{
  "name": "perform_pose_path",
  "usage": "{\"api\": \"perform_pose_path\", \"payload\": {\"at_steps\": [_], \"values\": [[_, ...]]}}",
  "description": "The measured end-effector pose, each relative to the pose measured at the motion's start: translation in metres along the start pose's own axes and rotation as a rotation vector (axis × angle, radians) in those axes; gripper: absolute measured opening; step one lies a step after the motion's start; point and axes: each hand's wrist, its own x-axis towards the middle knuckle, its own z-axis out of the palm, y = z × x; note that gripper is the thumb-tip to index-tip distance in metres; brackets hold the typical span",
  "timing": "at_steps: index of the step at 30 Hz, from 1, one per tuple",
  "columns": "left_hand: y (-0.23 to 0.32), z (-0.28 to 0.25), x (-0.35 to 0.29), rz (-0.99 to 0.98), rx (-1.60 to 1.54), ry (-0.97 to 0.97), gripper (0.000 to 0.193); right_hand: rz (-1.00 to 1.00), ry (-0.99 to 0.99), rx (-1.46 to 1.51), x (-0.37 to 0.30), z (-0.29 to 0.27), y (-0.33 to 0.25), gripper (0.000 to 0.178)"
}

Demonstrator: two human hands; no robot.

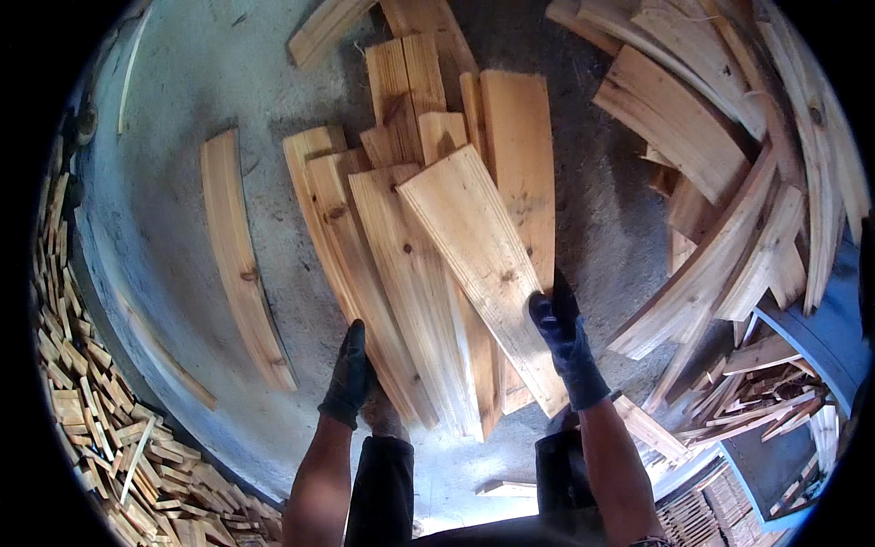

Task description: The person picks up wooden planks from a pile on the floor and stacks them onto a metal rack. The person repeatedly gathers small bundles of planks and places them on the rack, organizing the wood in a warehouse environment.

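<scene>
Head view: at lower R, blue-edged bin or tray (736, 460) (can't tell which) w/ wood offcuts (764, 408) lying in & over it, too many to count; nearby, slatted wood stack or crate (706, 510), contents unclear. Mid-floor, between the 2 gloved hands: 1 overlapping pile of pine boards (392, 264), at least 8 visible, incl. 1 wide plank (483, 260) lying diag. on top. L hand (346, 374): fingers straight, close together along pile's outer L edge; can't tell if it grips underneath. R hand (565, 337): thumb at top plank's R edge, fingers extended, partly hidden; can't tell if it's pinching. 1 loose board (239, 246) lies apart, L of pile. Upper R: bigger board heap (684, 109), several overlapping. Lower L: heap of short wood pcs (118, 447), uncountable. Floor (301, 82) = concrete, approx.
</scene>
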Motion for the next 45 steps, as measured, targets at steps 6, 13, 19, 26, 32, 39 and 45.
{"api": "perform_pose_path", "payload": {"at_steps": [6,13,19,26,32,39,45], "values": [[0.006,0.01,-0.005,0.012,0.039,-0.039,0.072,0.166,-0.223,0.238,0.013,-0.012,-0.011,0.042],[0.009,0.02,-0.017,0.034,-0.119,-0.028,0.07,0.25,-0.309,-0.031,-0.018,0.006,-0.031,0.06],[0.002,0.0,-0.002,0.042,0.018,-0.026,0.073,0.304,-0.348,0.249,-0.033,0.026,-0.023,0.079],[0.004,0.01,-0.016,-0.02,-0.076,0.014,0.063,0.353,-0.323,0.539,-0.03,0.014,0.009,0.07],[-0.023,0.03,-0.073,0.12,-0.012,-0.007,0.05,0.592,-0.273,0.649,-0.072,-0.013,0.019,0.073],[-0.045,0.038,-0.112,-0.069,-0.07,0.04,0.07,0.595,-0.405,0.461,-0.082,-0.025,-0.05,0.07],[-0.02,0.123,-0.184,0.024,-0.095,-0.098,0.063,0.56,-0.409,0.225,-0.102,-0.063,-0.142,0.085]]}}
